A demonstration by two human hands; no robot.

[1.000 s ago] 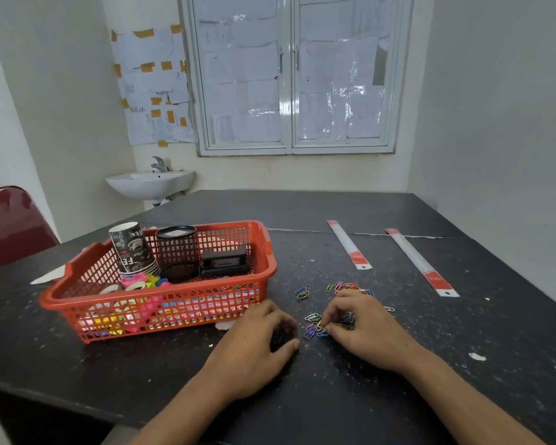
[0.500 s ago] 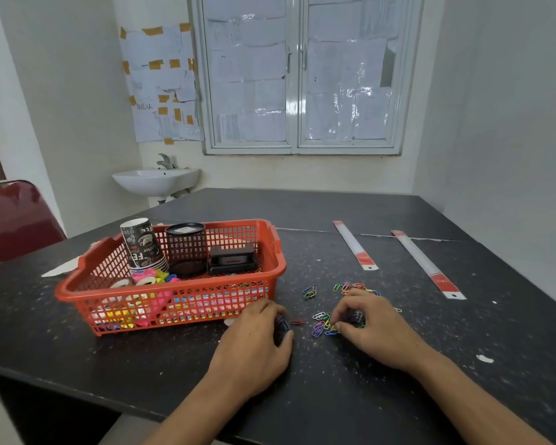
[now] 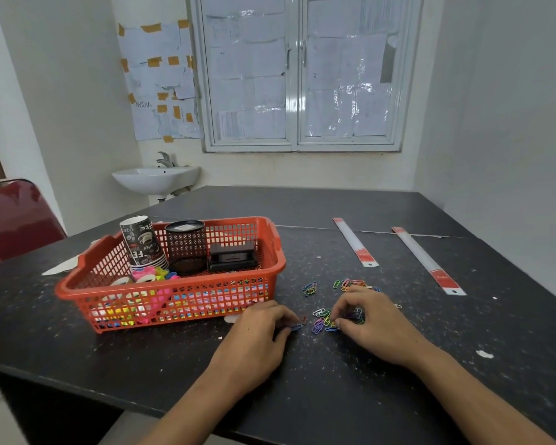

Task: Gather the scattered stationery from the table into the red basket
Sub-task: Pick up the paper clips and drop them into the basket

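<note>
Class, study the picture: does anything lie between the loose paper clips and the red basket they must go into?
Nothing visible: only bare table separates the paper clips from the red basket, whose side wall they must be lifted over.

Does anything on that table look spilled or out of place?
Yes. Coloured paper clips lie scattered loose on the dark table right of the red basket, where the left hand and right hand pinch at them. Two long rulers also lie outside the basket, and the paper cups inside lean tilted.

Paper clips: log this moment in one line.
left hand pinches paper clips | right hand pinches more | most clips loose on table | basket beside left hand
</note>
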